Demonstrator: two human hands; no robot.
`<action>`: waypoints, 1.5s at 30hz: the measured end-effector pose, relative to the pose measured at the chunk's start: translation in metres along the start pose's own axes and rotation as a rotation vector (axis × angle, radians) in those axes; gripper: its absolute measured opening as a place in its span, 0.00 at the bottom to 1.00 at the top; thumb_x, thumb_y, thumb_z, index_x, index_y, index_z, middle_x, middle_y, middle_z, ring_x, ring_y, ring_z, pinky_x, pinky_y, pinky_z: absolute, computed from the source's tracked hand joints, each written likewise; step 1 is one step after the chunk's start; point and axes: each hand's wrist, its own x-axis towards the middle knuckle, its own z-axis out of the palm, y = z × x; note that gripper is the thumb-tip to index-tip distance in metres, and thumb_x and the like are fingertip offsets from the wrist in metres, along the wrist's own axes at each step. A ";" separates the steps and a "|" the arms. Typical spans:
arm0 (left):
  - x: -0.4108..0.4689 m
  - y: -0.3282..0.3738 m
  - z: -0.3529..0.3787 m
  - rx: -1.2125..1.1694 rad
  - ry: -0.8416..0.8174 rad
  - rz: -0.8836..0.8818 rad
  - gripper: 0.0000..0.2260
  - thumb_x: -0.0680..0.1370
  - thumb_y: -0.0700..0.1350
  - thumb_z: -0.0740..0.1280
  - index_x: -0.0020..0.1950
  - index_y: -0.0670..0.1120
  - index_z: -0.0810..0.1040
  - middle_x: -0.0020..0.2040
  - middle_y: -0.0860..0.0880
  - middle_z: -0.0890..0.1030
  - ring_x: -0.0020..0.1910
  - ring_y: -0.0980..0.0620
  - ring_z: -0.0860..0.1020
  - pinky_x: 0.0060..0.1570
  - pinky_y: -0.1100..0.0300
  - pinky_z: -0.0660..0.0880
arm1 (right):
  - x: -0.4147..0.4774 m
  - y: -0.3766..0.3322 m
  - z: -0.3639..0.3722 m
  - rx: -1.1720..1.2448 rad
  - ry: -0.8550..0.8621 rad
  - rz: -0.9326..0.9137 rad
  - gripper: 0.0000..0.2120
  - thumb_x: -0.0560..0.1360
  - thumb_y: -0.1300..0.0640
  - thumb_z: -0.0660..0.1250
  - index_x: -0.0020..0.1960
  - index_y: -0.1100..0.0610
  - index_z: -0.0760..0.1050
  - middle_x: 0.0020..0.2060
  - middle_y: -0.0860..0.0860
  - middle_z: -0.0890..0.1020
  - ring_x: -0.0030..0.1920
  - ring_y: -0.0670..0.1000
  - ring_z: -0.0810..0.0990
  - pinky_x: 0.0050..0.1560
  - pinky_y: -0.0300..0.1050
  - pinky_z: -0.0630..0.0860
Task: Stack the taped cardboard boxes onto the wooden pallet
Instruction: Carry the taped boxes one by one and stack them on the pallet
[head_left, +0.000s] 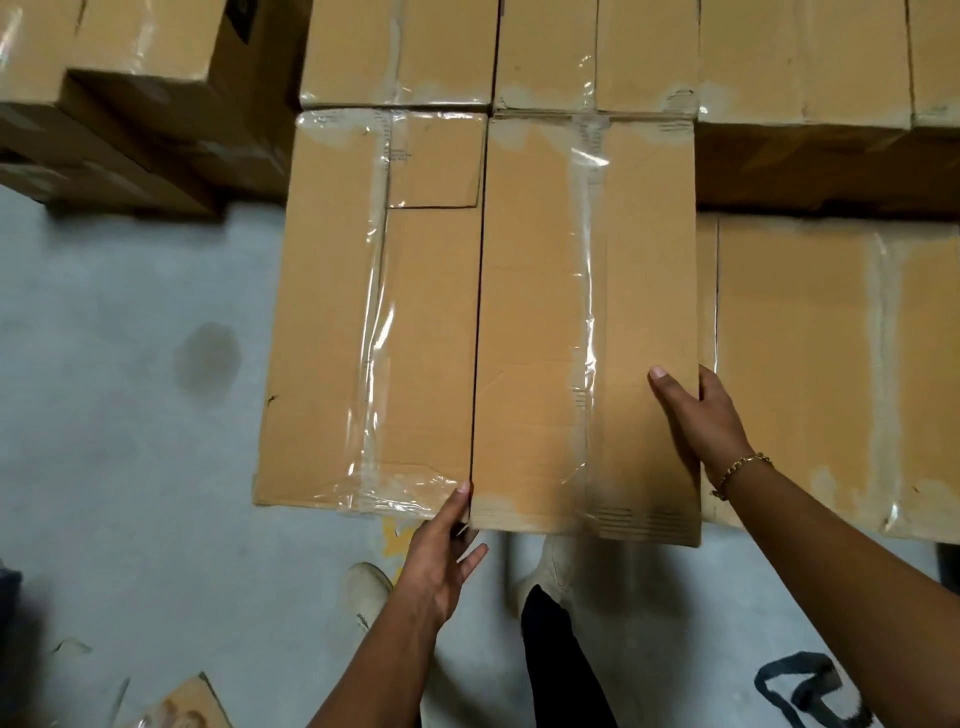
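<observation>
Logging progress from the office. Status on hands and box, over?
Right hand grips box by right edge. Left hand touches its near left corner. Neighbour box close alongside, left.

On my monitor I see a gold chain bracelet (740, 473) looped round the right wrist, its links chunky; both forearms are bare as far as I can see; black trousers (561, 660) cover the leg in view; pale cream shoes (370, 584) have rounded toes.
</observation>
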 end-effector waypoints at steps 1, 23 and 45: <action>-0.008 0.004 -0.010 0.022 -0.008 0.006 0.23 0.67 0.59 0.78 0.59 0.52 0.86 0.62 0.50 0.83 0.65 0.49 0.78 0.63 0.48 0.77 | -0.007 -0.006 -0.004 -0.013 0.000 0.001 0.41 0.74 0.32 0.69 0.80 0.49 0.62 0.77 0.52 0.69 0.75 0.56 0.69 0.74 0.56 0.67; -0.258 0.161 -0.166 0.698 0.236 0.691 0.36 0.80 0.63 0.66 0.82 0.48 0.60 0.81 0.46 0.63 0.79 0.47 0.63 0.77 0.50 0.61 | -0.292 -0.226 0.057 -0.521 -0.355 -0.517 0.34 0.81 0.37 0.62 0.82 0.49 0.59 0.80 0.50 0.64 0.79 0.53 0.64 0.77 0.52 0.62; -0.331 0.288 -0.430 0.421 0.241 0.767 0.21 0.81 0.59 0.66 0.73 0.54 0.73 0.64 0.53 0.76 0.62 0.55 0.73 0.61 0.58 0.67 | -0.420 -0.370 0.270 -0.228 -0.520 -0.542 0.26 0.82 0.43 0.64 0.78 0.50 0.67 0.73 0.48 0.73 0.68 0.46 0.70 0.67 0.45 0.66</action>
